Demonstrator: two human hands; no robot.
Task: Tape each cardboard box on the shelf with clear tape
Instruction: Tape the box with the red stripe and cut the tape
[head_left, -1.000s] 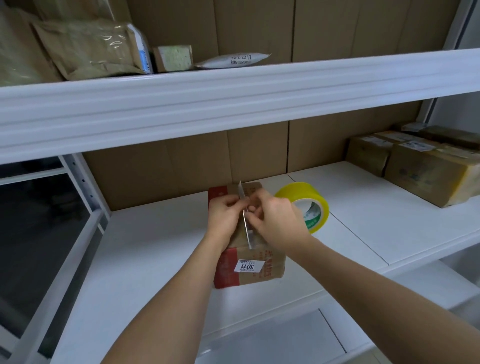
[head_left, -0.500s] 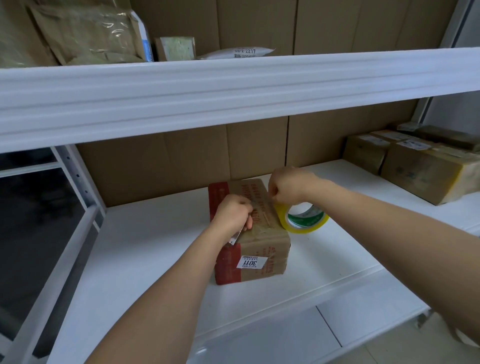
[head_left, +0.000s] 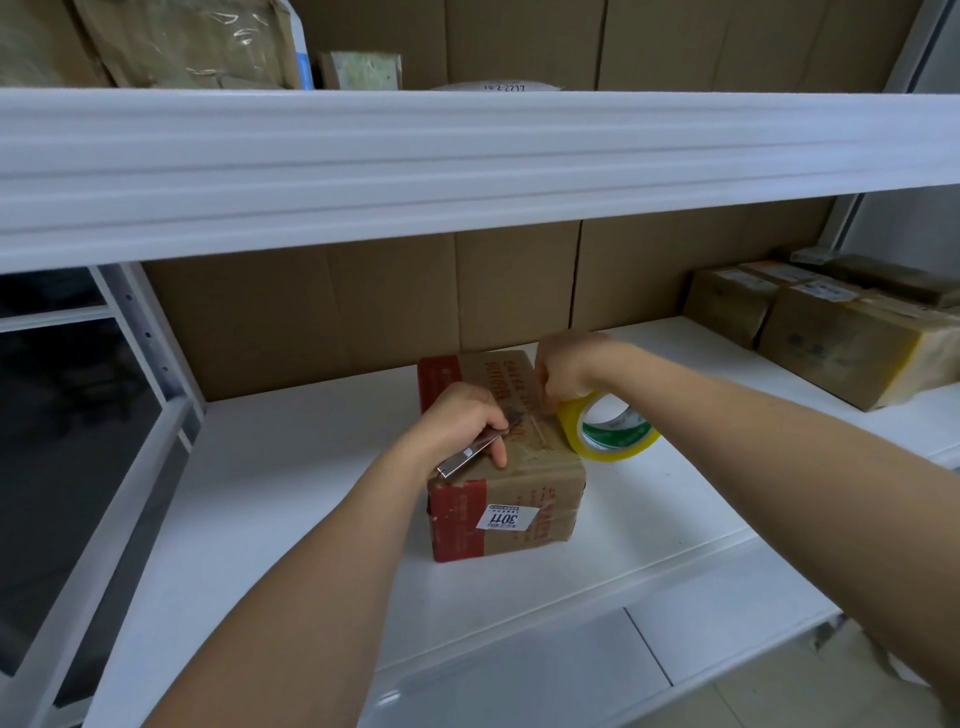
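Gripping a metal utility knife (head_left: 470, 453) in my left hand (head_left: 462, 423), I rest its blade on top of the cardboard box (head_left: 511, 499) near the middle of the white shelf (head_left: 291, 499). My right hand (head_left: 569, 370) curls at the box's far right edge, pinching the yellow tape roll (head_left: 608, 428) standing just beside it.

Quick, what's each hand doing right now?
Left hand: holding a metal knife on the box.
Right hand: fingers curled at the tape roll; grip unclear.
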